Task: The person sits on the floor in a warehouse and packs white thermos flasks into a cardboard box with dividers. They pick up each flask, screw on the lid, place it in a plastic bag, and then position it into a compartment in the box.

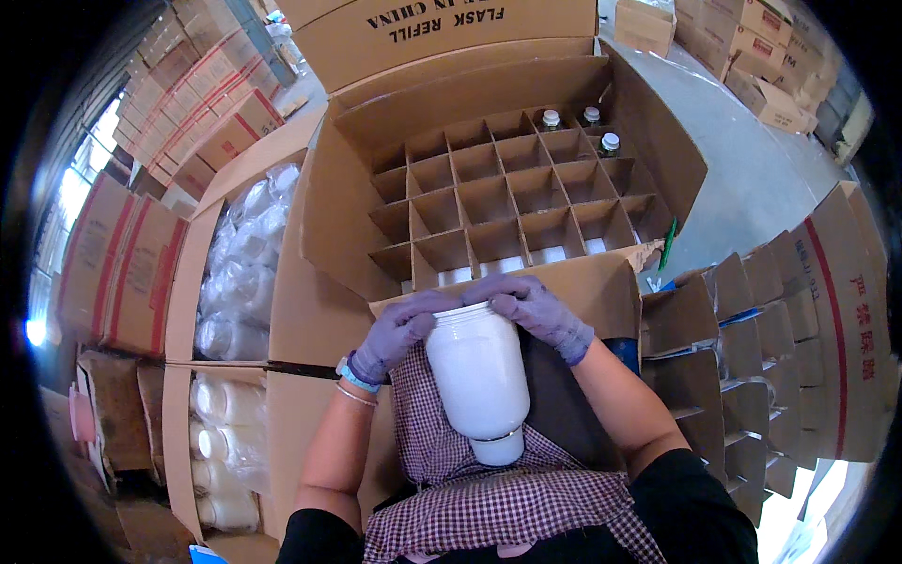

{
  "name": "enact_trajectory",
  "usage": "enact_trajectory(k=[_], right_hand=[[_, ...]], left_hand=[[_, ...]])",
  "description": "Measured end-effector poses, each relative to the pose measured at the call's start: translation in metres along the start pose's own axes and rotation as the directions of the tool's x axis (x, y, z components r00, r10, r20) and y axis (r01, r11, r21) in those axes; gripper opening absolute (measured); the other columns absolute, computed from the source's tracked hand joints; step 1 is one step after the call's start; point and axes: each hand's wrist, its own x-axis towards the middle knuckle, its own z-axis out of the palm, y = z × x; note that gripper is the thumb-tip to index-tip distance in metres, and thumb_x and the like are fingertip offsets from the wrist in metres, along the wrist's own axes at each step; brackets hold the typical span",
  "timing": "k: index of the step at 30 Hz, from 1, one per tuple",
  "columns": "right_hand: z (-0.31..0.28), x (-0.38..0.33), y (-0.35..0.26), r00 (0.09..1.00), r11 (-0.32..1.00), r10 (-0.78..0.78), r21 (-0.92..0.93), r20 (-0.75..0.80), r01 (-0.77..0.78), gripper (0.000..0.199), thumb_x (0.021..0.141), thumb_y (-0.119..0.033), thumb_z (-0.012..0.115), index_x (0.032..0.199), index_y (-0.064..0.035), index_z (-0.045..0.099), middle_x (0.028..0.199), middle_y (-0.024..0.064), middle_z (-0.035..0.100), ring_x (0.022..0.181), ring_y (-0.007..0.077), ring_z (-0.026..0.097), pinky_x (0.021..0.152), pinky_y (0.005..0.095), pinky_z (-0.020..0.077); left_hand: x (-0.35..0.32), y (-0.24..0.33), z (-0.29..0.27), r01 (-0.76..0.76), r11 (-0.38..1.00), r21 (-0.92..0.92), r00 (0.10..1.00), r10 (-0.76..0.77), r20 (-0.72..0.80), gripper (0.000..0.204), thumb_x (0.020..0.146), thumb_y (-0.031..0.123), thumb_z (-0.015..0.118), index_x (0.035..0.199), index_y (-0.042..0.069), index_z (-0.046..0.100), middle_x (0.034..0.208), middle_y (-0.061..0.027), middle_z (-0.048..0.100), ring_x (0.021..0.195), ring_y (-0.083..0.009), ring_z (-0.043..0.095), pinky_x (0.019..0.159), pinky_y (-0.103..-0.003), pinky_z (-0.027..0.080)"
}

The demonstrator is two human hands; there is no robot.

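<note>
Above my apron [507, 515], beside the carton [343, 188], my left hand [390, 340] and right hand [545, 318] bend half-closed fingers around the white jar's [479, 385] rim, probably steadying it from both sides. Dividers [438, 211] likely stop bottles [552, 120] knocking; only their tops show. I can't see inside the jar.

Brown cartons [225, 134] (red-banded and stacked) stand at upper left; grey floor [752, 169] shows at right.

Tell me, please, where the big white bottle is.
In the head view, the bottle is below and slightly right of centre, held by left hand and right hand.
</note>
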Motion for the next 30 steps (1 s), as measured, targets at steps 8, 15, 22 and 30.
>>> enact_trajectory(k=[8, 15, 22, 30], right_hand=[[0.021, -0.013, 0.008, 0.994, 0.991, -0.08, -0.115, -0.07, 0.071, 0.029, 0.101, -0.024, 0.055, 0.107, -0.0009, 0.072, 0.109, 0.009, 0.071, 0.105, 0.0195, 0.065, 0.101, 0.0347, 0.0475], [0.049, -0.018, 0.018, 0.955, 0.82, 0.288, 0.533, -0.066, -0.21, 0.044, 0.106, -0.028, 0.035, 0.106, 0.0003, 0.069, 0.118, 0.0137, 0.067, 0.118, 0.0243, 0.06, 0.11, 0.0381, 0.0413], [0.068, -0.041, -0.065, 0.978, 0.981, 0.043, -0.177, -0.203, -0.08, 0.04, 0.102, -0.021, 0.048, 0.138, -0.0041, 0.055, 0.142, 0.0151, 0.055, 0.131, 0.0273, 0.052, 0.115, 0.0384, 0.0365], [0.018, -0.027, -0.121, 0.956, 0.771, -0.022, -0.604, 0.291, 0.201, 0.038, 0.081, -0.025, 0.073, 0.115, -0.0086, 0.071, 0.117, 0.0106, 0.069, 0.113, 0.0323, 0.064, 0.105, 0.0433, 0.0447]], left_hand=[[-0.025, -0.007, 0.015, -0.102, 0.994, -0.046, 0.992, 0.098, -0.083, 0.062, 0.103, 0.053, 0.039, 0.111, 0.0, 0.071, 0.117, -0.0164, 0.069, 0.109, -0.0328, 0.064, 0.1, -0.043, 0.046], [-0.044, 0.088, 0.059, -0.036, 0.872, 0.488, 0.972, 0.144, -0.185, 0.053, 0.098, 0.046, 0.045, 0.118, 0.004, 0.068, 0.113, -0.0171, 0.068, 0.105, -0.0341, 0.063, 0.097, -0.043, 0.045], [-0.053, -0.114, 0.013, 0.599, 0.416, 0.684, 0.801, -0.304, -0.516, 0.038, 0.099, 0.032, 0.05, 0.122, 0.005, 0.066, 0.122, -0.0183, 0.066, 0.116, -0.0381, 0.059, 0.103, -0.042, 0.044], [-0.003, -0.042, 0.047, 0.033, 0.768, 0.639, 0.873, 0.289, -0.393, 0.042, 0.09, 0.026, 0.067, 0.127, 0.007, 0.061, 0.13, -0.0195, 0.057, 0.119, -0.0381, 0.054, 0.104, -0.044, 0.043]])
